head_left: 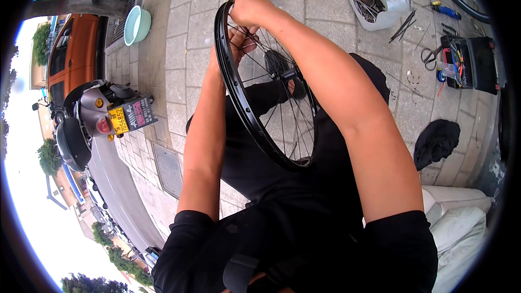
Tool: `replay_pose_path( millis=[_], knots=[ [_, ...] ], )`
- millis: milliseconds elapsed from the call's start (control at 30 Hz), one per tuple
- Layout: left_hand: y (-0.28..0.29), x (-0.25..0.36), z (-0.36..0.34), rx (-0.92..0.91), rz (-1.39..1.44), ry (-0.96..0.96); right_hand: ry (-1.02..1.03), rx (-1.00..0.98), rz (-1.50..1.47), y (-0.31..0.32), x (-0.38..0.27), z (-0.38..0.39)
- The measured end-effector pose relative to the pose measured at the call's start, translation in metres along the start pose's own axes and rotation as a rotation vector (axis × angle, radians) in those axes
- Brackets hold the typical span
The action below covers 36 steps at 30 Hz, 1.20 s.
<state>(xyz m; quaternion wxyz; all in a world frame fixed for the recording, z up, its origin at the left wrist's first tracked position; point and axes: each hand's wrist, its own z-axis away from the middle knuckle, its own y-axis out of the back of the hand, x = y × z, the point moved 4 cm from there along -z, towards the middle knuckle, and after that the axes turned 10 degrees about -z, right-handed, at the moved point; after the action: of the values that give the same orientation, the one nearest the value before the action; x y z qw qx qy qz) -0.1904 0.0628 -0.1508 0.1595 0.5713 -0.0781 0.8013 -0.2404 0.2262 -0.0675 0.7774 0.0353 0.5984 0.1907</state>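
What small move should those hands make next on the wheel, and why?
Perhaps the left hand should gently feel along the black wheel rim with its fingers: they sit just inside it, no tyre covers it, and the right hand grips it close by, seemingly holding it steady.

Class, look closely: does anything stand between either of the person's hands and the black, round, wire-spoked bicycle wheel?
Nothing visible does. The right hand is curled on the upper edge of the black bicycle wheel; the left hand is close by, partly hidden behind the rim, so its exact contact cannot be told.
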Motion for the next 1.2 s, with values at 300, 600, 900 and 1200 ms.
replay_pose_path(
  millis=[300,600,900,1200],
  knots=[
    [-0.012,0.001,0.014,0.042,0.034,-0.079,-0.018,-0.035,0.000,-0.001,0.004,-0.002],
    [-0.021,0.006,0.010,0.195,-0.321,-0.090,0.021,0.008,0.003,0.006,0.009,-0.008],
    [-0.018,-0.002,0.015,0.216,-0.334,-0.150,0.151,-0.049,0.213,0.017,-0.014,0.015],
    [-0.018,0.001,0.016,0.190,-0.294,-0.154,0.100,-0.076,0.090,0.015,-0.009,0.010]
  ],
)
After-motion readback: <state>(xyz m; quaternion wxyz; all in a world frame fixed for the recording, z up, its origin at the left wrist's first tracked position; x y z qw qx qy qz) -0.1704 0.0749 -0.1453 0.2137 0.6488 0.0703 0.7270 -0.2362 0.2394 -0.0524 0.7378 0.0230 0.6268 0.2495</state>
